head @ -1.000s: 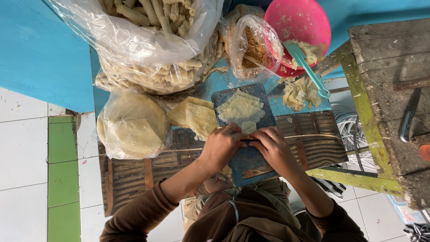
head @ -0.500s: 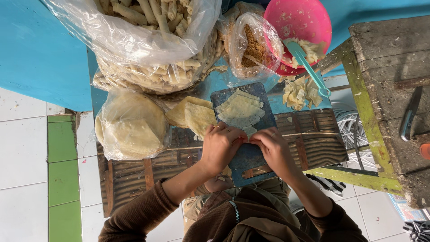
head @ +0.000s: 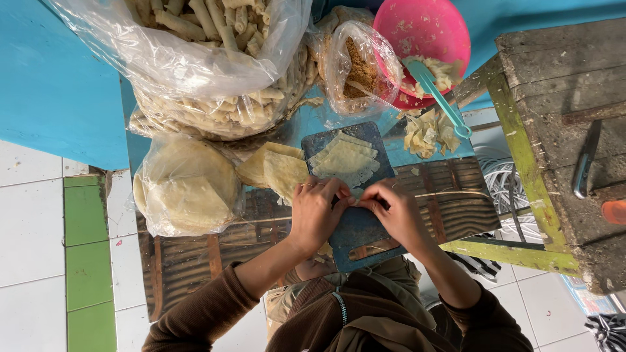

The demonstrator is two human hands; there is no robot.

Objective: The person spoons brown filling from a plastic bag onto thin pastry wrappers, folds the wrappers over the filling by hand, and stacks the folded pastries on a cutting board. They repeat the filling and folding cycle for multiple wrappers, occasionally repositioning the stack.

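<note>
Both hands meet at the middle of a dark blue cutting board [head: 355, 228] lying on a slatted bamboo worktop [head: 195, 254]. Left hand [head: 317, 212], ring on one finger, is curled over the near edge of a thin pale wrapper sheet [head: 344, 163]; its fingers [head: 336, 192] are bent and pinching at the sheet's edge. Right hand [head: 396, 212] sits just beside it, fingertips touching the left's, fingers [head: 372, 195] likewise bent down onto the same edge. What lies under the fingertips is hidden; cannot tell whether any filling is there.

The wrapper sheet lies flat on the far half of the board, several layers fanned, reaching from the hands toward the far rim.

Left of the board: loose stack of pale round wrappers [head: 274, 171], touching the board's edge. Further left, a clear bag of similar round sheets [head: 186, 186]. Beyond, a large clear plastic bag of finished rolled sticks [head: 208, 58], heaped.

Far side of the board: small clear bag of brown crumbly filling [head: 358, 68], leaning against a pink plastic bowl [head: 430, 32]. A turquoise spoon [head: 440, 98] rests across the bowl's rim, handle pointing toward the right. Scraps of torn wrapper [head: 427, 133] lie beneath the spoon on a blue surface.

Right: weathered wooden stool [head: 554, 130] with green-painted legs. White and green floor tiles [head: 85, 215] at the left.
</note>
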